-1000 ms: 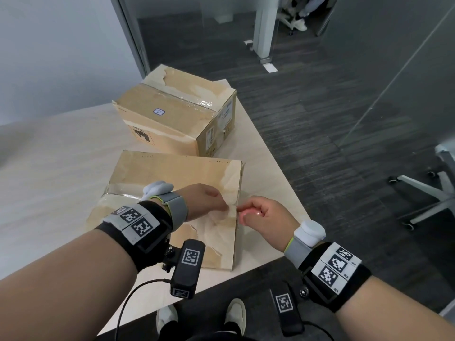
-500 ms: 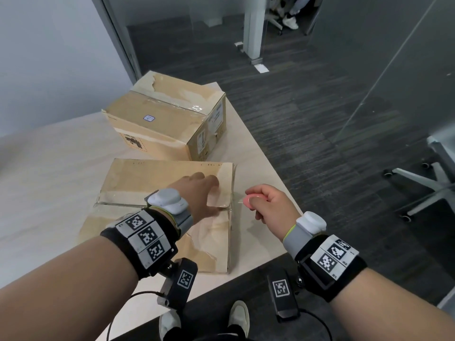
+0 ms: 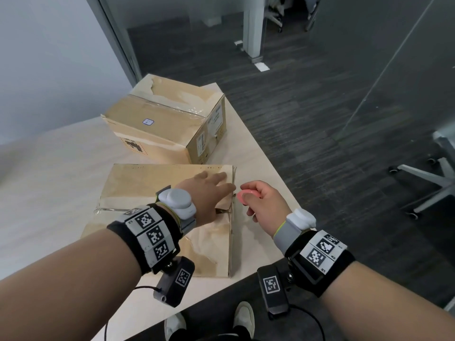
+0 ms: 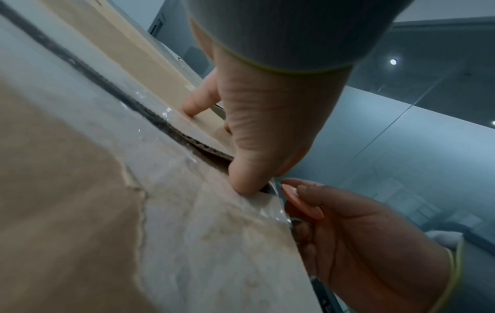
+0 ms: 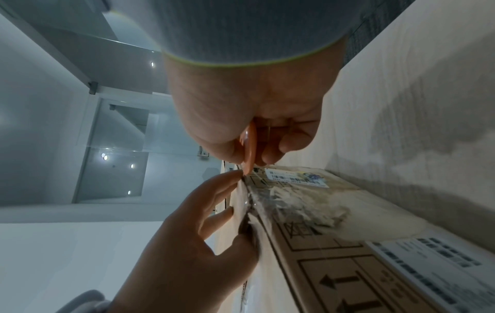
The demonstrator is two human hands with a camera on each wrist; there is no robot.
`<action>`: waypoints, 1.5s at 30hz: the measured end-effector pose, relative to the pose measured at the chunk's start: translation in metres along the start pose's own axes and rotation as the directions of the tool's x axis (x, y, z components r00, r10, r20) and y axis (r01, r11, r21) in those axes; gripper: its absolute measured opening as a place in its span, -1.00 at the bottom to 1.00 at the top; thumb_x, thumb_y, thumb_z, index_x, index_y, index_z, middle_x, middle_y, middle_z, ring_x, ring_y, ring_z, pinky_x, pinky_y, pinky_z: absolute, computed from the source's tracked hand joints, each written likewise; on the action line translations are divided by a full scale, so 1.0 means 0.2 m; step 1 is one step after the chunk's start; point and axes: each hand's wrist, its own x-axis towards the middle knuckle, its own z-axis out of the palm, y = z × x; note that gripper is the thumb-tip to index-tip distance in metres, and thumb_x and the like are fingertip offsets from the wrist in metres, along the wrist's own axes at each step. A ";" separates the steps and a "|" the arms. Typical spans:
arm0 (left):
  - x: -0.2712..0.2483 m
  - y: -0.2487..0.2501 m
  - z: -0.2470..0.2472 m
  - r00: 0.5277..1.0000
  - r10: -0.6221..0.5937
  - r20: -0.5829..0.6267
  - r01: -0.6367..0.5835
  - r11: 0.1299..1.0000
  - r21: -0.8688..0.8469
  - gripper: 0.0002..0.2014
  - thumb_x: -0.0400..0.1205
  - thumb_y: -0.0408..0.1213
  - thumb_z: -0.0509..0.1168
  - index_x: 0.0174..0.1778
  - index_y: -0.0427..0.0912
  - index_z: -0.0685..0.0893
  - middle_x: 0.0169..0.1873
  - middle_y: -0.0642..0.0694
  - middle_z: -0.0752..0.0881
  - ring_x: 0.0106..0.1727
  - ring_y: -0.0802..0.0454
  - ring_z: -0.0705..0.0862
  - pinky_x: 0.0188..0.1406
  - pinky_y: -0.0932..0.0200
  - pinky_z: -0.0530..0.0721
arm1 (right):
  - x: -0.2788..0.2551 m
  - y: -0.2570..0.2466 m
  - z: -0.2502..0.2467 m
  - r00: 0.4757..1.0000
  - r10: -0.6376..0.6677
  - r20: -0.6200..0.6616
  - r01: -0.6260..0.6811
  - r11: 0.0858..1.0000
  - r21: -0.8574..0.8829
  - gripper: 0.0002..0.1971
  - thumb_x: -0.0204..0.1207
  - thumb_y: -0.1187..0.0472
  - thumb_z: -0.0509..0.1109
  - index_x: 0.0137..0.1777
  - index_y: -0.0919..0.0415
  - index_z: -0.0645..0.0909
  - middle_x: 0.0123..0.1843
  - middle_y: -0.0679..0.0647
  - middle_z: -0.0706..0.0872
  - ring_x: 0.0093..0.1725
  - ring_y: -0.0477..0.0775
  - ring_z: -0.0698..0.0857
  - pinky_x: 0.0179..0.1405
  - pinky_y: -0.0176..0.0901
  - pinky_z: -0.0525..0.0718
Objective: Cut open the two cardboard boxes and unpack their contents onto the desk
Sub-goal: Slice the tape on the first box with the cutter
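A flat cardboard box (image 3: 152, 193) lies near the desk's front edge, its taped seam (image 4: 150, 118) partly split. My left hand (image 3: 209, 190) rests on its top by the right edge. The fingers (image 5: 214, 194) are straight and the thumb (image 4: 245, 177) presses at the seam's end. Just right of that edge, my right hand (image 3: 263, 205) pinches a small round pink cutter (image 3: 247, 196). The cutter (image 4: 301, 204) almost touches the torn tape at the box corner. Behind stands a taller taped cardboard box (image 3: 170, 126), closed.
The pale desk (image 3: 49, 193) ends just right of both boxes and just in front of the near one. Dark floor (image 3: 320, 119) lies beyond, with an office chair base (image 3: 428, 173) at the right. A glass wall (image 3: 406, 70) and a white post (image 3: 253, 28) stand further back.
My left hand has slid from the seam's right end up onto the box top and flattened. My right hand drew the pink cutter a little off the box edge, to the right.
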 end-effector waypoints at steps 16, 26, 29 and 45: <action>-0.01 0.03 -0.02 0.998 -0.026 -0.060 0.021 0.997 -0.075 -0.35 0.67 -0.09 0.28 0.69 0.19 0.23 0.72 0.08 0.22 0.65 -0.21 0.32 0.48 -0.15 0.56 | 0.03 0.02 0.02 0.997 0.008 0.083 -0.004 0.999 -0.043 -0.92 0.55 0.24 0.45 -0.04 0.04 0.73 -0.39 -0.20 0.67 -0.43 -0.19 0.55 -0.31 -0.24 0.50; -0.01 -0.01 0.01 0.994 -0.028 -0.108 0.015 0.992 -0.123 -0.33 0.67 -0.08 0.31 0.71 0.23 0.24 0.74 0.17 0.21 0.75 -0.14 0.24 0.62 -0.03 0.39 | -0.05 0.01 0.01 0.984 -0.015 0.177 0.041 0.989 -0.145 -0.94 0.47 0.30 0.46 -0.15 0.14 0.75 -0.29 -0.03 0.71 -0.28 -0.10 0.59 -0.16 -0.11 0.56; -0.03 -0.07 0.05 0.985 -0.042 -0.165 0.008 0.980 -0.199 -0.39 0.64 -0.05 0.37 0.64 0.20 0.40 0.69 0.18 0.35 0.67 0.01 0.40 0.55 0.05 0.48 | -0.06 0.01 -0.03 0.989 0.000 0.148 0.021 0.989 -0.145 -0.93 0.48 0.30 0.46 -0.13 0.12 0.74 -0.34 -0.11 0.68 -0.33 -0.17 0.58 -0.24 -0.26 0.54; -0.42 -0.71 0.46 0.729 -0.684 -0.014 0.499 0.546 -0.673 -0.15 0.47 0.19 0.52 0.69 0.23 0.34 0.63 -0.15 0.41 0.38 -0.24 0.63 0.26 -0.09 0.62 | -0.05 -0.19 0.13 0.997 -0.081 0.003 0.081 0.997 -0.006 -0.94 0.53 0.28 0.45 -0.03 0.20 0.70 -0.34 -0.01 0.65 -0.40 -0.01 0.43 -0.46 -0.23 0.41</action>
